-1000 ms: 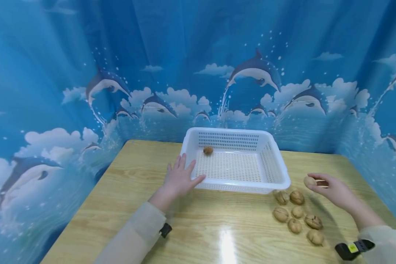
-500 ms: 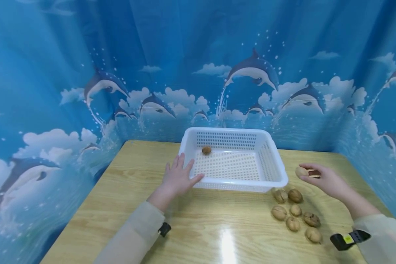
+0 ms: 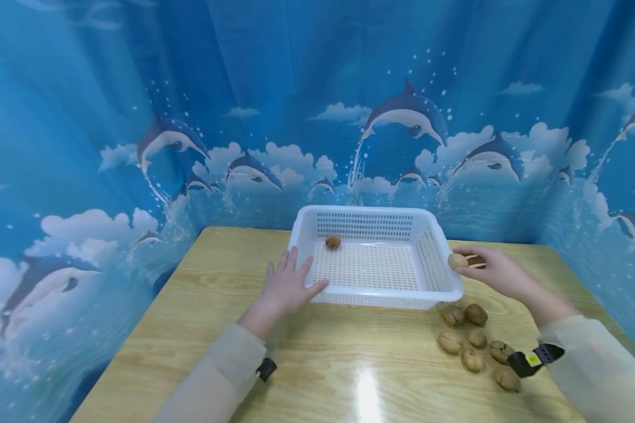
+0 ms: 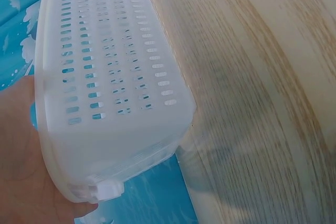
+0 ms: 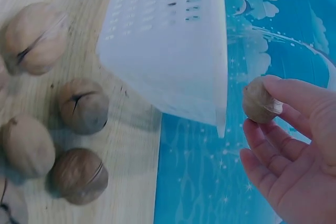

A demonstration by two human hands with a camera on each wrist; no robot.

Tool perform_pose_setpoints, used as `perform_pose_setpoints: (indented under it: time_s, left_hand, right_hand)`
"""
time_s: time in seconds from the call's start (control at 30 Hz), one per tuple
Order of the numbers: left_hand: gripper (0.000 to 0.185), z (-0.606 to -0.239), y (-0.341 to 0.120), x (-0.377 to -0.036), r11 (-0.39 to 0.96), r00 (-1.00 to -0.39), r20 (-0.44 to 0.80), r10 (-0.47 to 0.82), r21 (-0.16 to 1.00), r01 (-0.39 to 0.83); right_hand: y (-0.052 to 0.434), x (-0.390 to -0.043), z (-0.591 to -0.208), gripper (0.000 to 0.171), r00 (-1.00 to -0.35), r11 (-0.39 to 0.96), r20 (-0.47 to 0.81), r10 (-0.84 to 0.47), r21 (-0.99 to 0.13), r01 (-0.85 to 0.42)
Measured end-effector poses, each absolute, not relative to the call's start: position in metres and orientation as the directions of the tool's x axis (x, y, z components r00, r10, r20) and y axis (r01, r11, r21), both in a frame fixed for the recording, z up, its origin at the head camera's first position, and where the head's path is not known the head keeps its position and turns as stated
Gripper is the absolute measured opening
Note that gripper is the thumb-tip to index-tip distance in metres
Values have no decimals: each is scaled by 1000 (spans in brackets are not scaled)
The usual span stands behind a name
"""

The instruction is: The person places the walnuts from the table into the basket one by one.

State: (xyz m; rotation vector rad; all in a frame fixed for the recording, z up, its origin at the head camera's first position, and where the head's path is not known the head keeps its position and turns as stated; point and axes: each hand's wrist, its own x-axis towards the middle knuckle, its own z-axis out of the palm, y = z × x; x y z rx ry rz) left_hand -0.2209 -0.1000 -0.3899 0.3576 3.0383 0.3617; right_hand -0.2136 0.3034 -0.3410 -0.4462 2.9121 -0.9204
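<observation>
A pale walnut (image 5: 261, 100) is pinched between the thumb and fingertips of my right hand (image 3: 494, 271), close to the right rim of the white plastic basket (image 3: 370, 297). In the right wrist view the walnut is held apart from the basket's wall. My left hand (image 3: 287, 286) rests with spread, straight fingers on the basket's left front corner; the left wrist view shows that palm (image 4: 18, 166) against the rim. One brown walnut (image 3: 333, 241) lies inside the basket, toward the back left.
Several walnuts (image 3: 472, 359) lie loose on the wooden table (image 3: 233, 258) to the right front of the basket, below my right forearm. A blue dolphin-print curtain (image 3: 296, 88) hangs behind the table and along both sides.
My right hand has moved left and slightly up with the pale walnut, from above the table's right side to the basket's right rim. The left hand stays on the basket.
</observation>
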Motion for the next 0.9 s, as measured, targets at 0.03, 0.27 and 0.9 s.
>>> perform_pose_setpoints:
  time_s: [0.03, 0.27, 0.9]
  left_hand:
    - [80, -390, -100, -221, 946, -971, -34, 235, 236, 221]
    - [79, -391, -98, -221, 942, -972, -36, 234, 258, 217]
    - [78, -390, -99, -219, 944, -976, -37, 213, 265, 196]
  right_hand:
    - [301, -215, -341, 56, -954, 776, 35, -296, -573, -262]
    - [287, -229, -336, 58, -947, 770, -11, -321, -585, -254]
    - [244, -279, -325, 49, -912, 752, -40, -408, -581, -310]
